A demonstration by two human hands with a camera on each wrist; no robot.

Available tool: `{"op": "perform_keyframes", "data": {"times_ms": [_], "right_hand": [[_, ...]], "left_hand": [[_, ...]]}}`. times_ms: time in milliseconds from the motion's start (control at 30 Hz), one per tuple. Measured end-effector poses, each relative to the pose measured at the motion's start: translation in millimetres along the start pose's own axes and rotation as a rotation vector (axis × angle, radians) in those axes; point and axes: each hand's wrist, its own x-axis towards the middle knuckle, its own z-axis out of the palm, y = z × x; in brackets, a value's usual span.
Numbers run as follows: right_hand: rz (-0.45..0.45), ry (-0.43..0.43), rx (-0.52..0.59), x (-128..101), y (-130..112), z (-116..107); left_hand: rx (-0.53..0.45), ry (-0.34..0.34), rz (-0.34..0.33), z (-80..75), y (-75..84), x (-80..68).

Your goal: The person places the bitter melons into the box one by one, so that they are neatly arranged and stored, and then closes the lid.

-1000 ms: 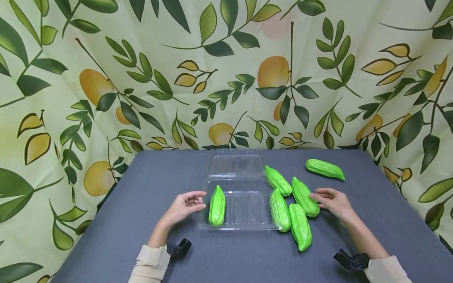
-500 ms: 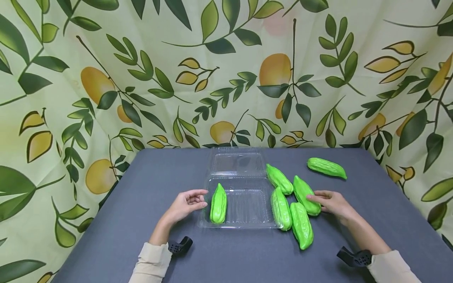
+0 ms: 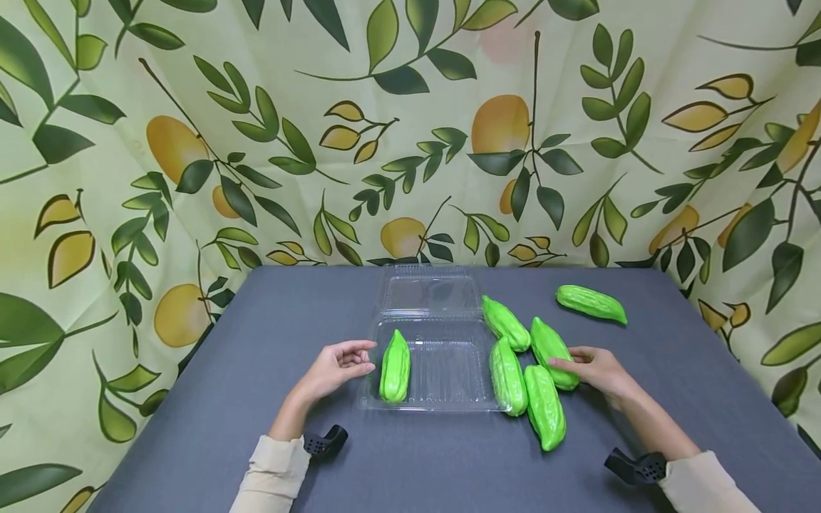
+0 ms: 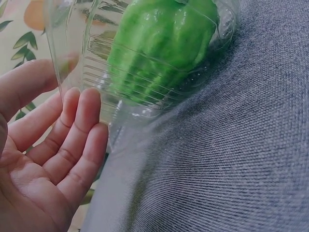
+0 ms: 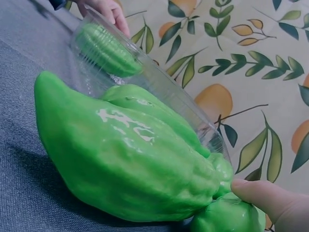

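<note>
In the head view, one green toy bitter melon (image 3: 395, 366) lies in the left part of an open clear plastic container (image 3: 449, 407). My left hand (image 3: 340, 367) is at the container's left rim, fingers loosely curled. In the left wrist view, its fingertips (image 4: 90, 99) are against or very close to the clear wall. My right hand (image 3: 599, 372) holds another bitter melon (image 3: 550, 349), thumb on the near side, the other fingers on its far right side, partly hidden. That melon still lies on the table. In the right wrist view, the thumb (image 5: 263, 195) touches green melon surface.
Beside the container's right wall lie more bitter melons: one at the back (image 3: 504, 324), one against the wall (image 3: 509, 377), one in front (image 3: 545, 408). Another melon (image 3: 591, 304) lies apart at the back right. The lid (image 3: 430, 293) is folded back. Patterned cloth (image 3: 410, 142) hangs behind the table.
My right hand has moved slightly left onto the bitter melon, its thumb reaching over the near side. The left hand stays at the container's rim. The melons keep their places.
</note>
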Motion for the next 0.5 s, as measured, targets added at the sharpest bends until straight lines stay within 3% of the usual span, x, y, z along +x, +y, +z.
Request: {"op": "perform_keyframes", "data": {"times_ms": [500], "right_hand": [[0.056,0.005,0.041,2.3,3.4,-3.2]], "left_hand": [[0.011,-0.003,-0.008,-1.1,1.9,0.5]]}}
